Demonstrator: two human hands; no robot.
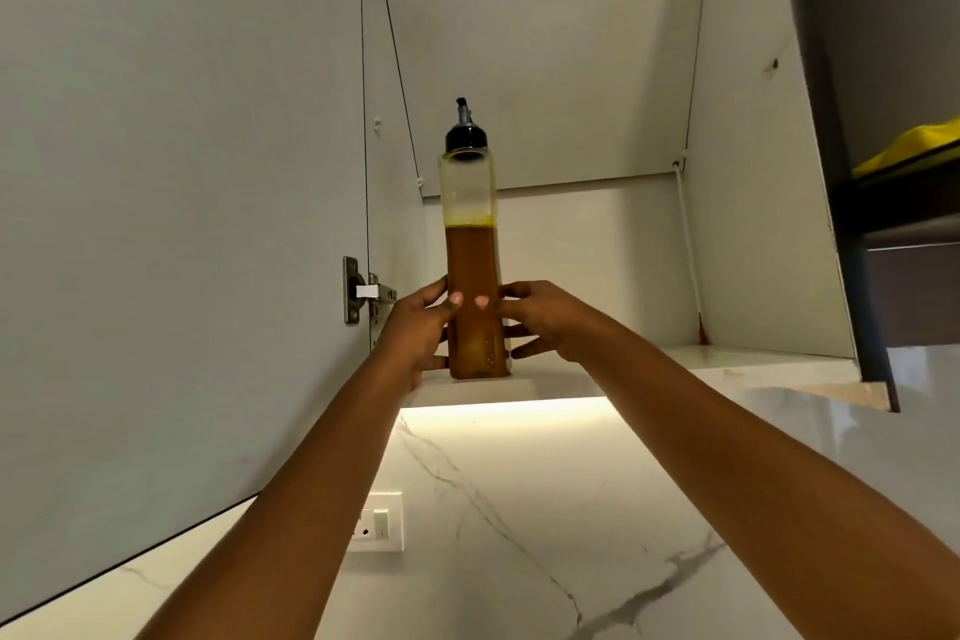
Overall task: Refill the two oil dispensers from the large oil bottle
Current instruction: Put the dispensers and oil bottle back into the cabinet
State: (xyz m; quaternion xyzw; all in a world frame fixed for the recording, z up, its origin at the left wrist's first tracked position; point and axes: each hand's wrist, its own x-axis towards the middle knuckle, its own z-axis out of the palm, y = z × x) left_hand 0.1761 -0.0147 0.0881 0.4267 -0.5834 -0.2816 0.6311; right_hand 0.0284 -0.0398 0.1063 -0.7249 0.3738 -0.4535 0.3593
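**Oil dispenser (pixel 470 250) gripped on cabinet shelf (pixel 753 358)**

Head view: the oil dispenser stands upright at the front edge of the cabinet shelf. It is about two thirds full of amber oil and has a black spout cap on top. The left hand (pixel 415 330) and right hand (pixel 545 322) grip its lower body from either side, thumbs on the front face. The cabinet door (pixel 182 224) stands open on the left.

Fingertips of your left hand (pixel 413 333) hidden behind the oil dispenser (pixel 472 265); yellow object (pixel 914 148) cropped by right edge.
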